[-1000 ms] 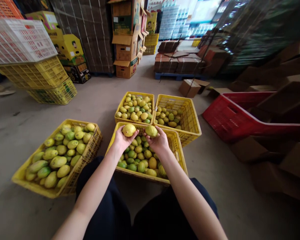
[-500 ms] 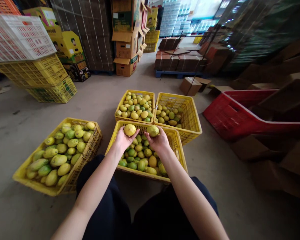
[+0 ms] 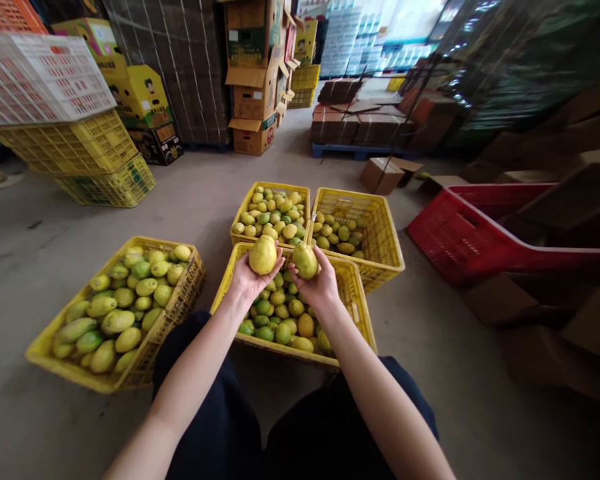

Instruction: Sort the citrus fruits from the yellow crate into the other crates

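Observation:
My left hand [image 3: 248,281] holds a yellow lemon [image 3: 263,255] cupped in the fingers and palm. My right hand [image 3: 321,285] grips a greener lemon [image 3: 305,261] at about the same height. Both hands are over the far part of the near yellow crate [image 3: 359,303], which holds many green and yellow lemons [image 3: 281,331]; my hands and forearms cover part of them. Just behind it stand a far left crate [image 3: 236,217] filled with lemons and a far right crate [image 3: 386,243] with a lower layer of them.
To the left sits another yellow crate [image 3: 173,308] heaped with longer yellow-green lemons. On the right are a red crate [image 3: 437,243] and loose cardboard boxes [image 3: 505,297]. Stacked crates [image 3: 87,143] stand at the back left, cartons [image 3: 253,100] and a loaded blue pallet [image 3: 350,152] farther back.
Both lemons have been turned in my hands, so their longer sides now face me. My hands stay over the near crate, still holding them.

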Demonstrator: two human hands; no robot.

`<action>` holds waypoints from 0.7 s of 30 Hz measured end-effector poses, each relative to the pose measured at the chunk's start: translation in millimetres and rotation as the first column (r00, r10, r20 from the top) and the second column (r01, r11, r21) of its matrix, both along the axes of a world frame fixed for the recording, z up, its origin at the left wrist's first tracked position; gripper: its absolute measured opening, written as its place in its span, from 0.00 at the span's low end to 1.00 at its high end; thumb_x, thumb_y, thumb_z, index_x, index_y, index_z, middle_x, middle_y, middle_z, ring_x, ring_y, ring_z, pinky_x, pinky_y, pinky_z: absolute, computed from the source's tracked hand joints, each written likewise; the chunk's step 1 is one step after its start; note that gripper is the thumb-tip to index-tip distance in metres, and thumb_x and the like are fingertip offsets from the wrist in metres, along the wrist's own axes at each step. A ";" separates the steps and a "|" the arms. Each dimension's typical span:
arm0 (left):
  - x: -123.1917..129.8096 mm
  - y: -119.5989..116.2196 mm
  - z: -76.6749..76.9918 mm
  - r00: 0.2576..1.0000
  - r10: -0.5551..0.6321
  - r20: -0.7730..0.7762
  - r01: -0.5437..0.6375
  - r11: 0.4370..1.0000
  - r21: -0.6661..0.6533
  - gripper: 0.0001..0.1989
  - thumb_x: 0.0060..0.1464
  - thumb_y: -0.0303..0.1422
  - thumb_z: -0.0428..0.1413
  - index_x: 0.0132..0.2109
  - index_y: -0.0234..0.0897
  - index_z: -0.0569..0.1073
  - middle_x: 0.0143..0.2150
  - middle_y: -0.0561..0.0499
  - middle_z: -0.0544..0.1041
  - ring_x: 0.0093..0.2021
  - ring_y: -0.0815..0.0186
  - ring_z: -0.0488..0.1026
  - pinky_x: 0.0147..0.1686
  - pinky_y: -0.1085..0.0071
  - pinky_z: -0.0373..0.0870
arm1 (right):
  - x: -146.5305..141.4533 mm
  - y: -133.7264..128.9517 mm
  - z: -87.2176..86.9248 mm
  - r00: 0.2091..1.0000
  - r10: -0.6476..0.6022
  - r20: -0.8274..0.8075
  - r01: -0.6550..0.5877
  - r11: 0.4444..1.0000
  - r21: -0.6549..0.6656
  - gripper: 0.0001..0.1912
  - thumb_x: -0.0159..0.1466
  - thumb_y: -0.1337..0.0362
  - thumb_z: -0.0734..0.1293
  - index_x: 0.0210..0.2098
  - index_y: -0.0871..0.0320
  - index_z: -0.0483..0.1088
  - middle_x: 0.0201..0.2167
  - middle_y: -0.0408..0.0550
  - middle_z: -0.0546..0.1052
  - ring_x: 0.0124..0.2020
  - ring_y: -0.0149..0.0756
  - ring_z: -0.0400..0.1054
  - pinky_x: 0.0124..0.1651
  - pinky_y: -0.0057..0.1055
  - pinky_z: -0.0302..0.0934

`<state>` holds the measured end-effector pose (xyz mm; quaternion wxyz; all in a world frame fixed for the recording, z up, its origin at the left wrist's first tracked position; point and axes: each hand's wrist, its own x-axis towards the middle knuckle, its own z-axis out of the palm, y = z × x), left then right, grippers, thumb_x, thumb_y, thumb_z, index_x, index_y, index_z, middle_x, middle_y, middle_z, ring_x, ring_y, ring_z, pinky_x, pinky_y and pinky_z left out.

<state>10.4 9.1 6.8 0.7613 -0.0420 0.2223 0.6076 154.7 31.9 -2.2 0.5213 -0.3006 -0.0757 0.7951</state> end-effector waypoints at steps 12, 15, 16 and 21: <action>-1.3 -13.9 10.6 0.990 -0.071 -0.118 0.080 0.994 0.073 0.10 0.55 0.30 0.49 0.27 0.35 0.70 0.24 0.52 0.75 0.23 0.68 0.73 0.18 0.74 0.70 | 2.3 -4.2 3.8 0.997 0.062 -0.052 -0.059 0.997 0.052 0.08 0.60 0.64 0.62 0.27 0.59 0.69 0.20 0.44 0.76 0.18 0.34 0.70 0.15 0.25 0.61; 0.0 -16.4 12.9 0.983 -0.045 -0.181 0.064 0.993 0.101 0.12 0.55 0.29 0.48 0.25 0.34 0.69 0.22 0.52 0.74 0.20 0.68 0.72 0.15 0.75 0.68 | 0.8 -5.1 3.3 0.998 0.068 -0.012 -0.067 0.996 0.055 0.08 0.59 0.65 0.61 0.25 0.59 0.68 0.18 0.45 0.75 0.17 0.34 0.69 0.14 0.25 0.60; 0.6 -16.9 13.7 0.980 -0.039 -0.197 0.061 0.993 0.106 0.12 0.55 0.29 0.48 0.24 0.34 0.69 0.21 0.51 0.73 0.20 0.68 0.71 0.15 0.75 0.67 | 0.4 -5.4 3.1 0.998 0.069 -0.008 -0.068 0.996 0.063 0.08 0.58 0.65 0.62 0.24 0.59 0.67 0.18 0.45 0.75 0.16 0.34 0.68 0.14 0.25 0.59; 2.8 -18.3 18.1 0.970 -0.023 -0.243 0.056 0.990 0.129 0.14 0.54 0.28 0.47 0.22 0.34 0.69 0.20 0.51 0.72 0.19 0.68 0.70 0.13 0.75 0.66 | 0.3 -5.8 3.3 0.997 0.081 0.000 -0.081 0.993 0.090 0.06 0.56 0.65 0.63 0.23 0.58 0.67 0.17 0.44 0.74 0.16 0.33 0.67 0.13 0.25 0.58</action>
